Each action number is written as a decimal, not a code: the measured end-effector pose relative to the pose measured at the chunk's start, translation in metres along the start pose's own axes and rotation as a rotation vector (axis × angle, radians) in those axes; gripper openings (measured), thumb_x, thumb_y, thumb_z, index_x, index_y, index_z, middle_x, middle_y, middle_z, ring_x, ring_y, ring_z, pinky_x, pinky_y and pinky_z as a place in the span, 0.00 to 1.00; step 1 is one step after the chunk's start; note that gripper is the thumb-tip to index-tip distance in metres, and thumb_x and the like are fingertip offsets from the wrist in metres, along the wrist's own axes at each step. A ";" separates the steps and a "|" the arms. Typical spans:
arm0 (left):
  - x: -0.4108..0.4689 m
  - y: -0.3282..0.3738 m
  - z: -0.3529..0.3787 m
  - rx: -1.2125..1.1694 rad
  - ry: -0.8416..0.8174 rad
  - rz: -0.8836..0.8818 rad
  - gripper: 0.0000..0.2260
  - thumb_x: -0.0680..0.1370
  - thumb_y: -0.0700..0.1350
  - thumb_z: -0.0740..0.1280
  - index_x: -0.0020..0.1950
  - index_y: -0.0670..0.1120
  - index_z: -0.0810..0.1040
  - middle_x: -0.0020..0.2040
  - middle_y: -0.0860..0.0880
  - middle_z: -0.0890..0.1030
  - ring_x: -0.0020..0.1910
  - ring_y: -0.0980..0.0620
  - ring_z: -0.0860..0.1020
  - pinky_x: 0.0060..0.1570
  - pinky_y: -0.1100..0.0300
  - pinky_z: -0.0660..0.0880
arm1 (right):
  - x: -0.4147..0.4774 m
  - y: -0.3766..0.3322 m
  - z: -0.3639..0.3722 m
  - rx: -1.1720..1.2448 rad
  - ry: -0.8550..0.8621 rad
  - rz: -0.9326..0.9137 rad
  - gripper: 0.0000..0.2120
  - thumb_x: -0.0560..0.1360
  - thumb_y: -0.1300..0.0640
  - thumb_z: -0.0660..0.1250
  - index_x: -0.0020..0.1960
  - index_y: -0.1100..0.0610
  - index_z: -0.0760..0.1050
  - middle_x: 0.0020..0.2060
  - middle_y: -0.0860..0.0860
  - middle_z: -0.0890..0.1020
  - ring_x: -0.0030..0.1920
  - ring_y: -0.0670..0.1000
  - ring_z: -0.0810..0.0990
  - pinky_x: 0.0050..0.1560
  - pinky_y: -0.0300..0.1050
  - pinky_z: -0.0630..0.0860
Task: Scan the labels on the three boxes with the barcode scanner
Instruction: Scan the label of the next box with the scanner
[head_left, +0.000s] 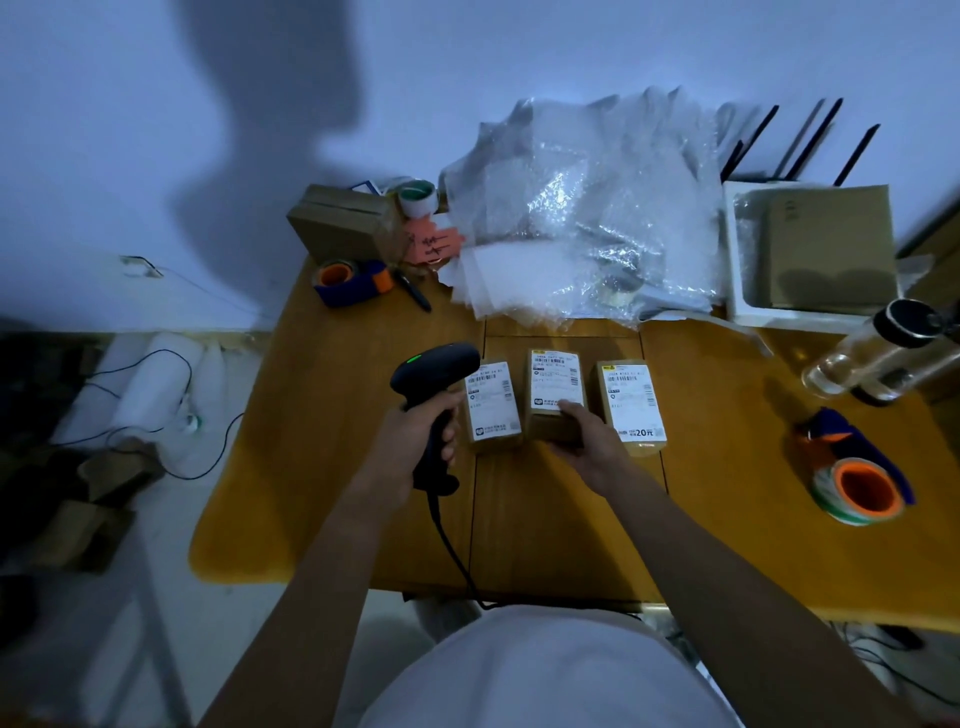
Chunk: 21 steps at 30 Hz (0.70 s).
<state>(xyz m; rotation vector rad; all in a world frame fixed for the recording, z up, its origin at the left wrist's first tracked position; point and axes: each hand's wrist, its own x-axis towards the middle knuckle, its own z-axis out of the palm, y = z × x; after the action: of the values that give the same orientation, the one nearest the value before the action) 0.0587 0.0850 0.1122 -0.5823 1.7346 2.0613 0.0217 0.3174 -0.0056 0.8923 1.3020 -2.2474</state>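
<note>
Three small cardboard boxes with white shipping labels lie side by side on the wooden table: the left box (491, 405), the middle box (555, 387) and the right box (631, 405). My left hand (415, 436) grips the handle of a black corded barcode scanner (434, 374), whose head shows a green light and points toward the left box. My right hand (587, 439) holds the near end of the middle box, thumb on its label, and the box looks slightly lifted.
Bubble wrap (582, 218) is piled at the back of the table (322, 467). A tape dispenser (348, 283), pen and cardboard box (343, 223) sit back left. A white tray (737, 260), a clear bottle (878, 358) and a second tape roll (862, 491) are at the right.
</note>
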 end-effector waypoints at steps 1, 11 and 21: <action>-0.001 0.000 -0.001 0.002 -0.001 0.002 0.12 0.77 0.49 0.73 0.37 0.46 0.77 0.28 0.48 0.72 0.25 0.51 0.70 0.30 0.57 0.72 | 0.004 0.001 0.000 0.010 0.013 0.003 0.05 0.80 0.57 0.71 0.54 0.54 0.76 0.57 0.57 0.81 0.55 0.56 0.81 0.63 0.57 0.80; -0.003 -0.004 -0.004 0.015 0.012 -0.006 0.12 0.77 0.48 0.73 0.37 0.45 0.78 0.29 0.48 0.72 0.26 0.51 0.70 0.31 0.57 0.72 | 0.039 0.014 -0.008 -0.261 0.127 -0.017 0.28 0.79 0.52 0.71 0.75 0.60 0.69 0.62 0.57 0.82 0.58 0.57 0.82 0.41 0.45 0.80; 0.001 -0.007 -0.006 0.014 0.025 -0.019 0.12 0.76 0.49 0.74 0.36 0.45 0.78 0.29 0.47 0.73 0.25 0.50 0.71 0.31 0.57 0.72 | 0.039 0.021 -0.008 -0.470 0.166 -0.062 0.28 0.82 0.54 0.68 0.78 0.60 0.65 0.55 0.54 0.80 0.48 0.52 0.82 0.44 0.46 0.82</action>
<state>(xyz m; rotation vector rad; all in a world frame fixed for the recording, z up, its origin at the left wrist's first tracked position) 0.0616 0.0806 0.1046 -0.6212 1.7494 2.0354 0.0092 0.3134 -0.0485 0.8785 1.8509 -1.8130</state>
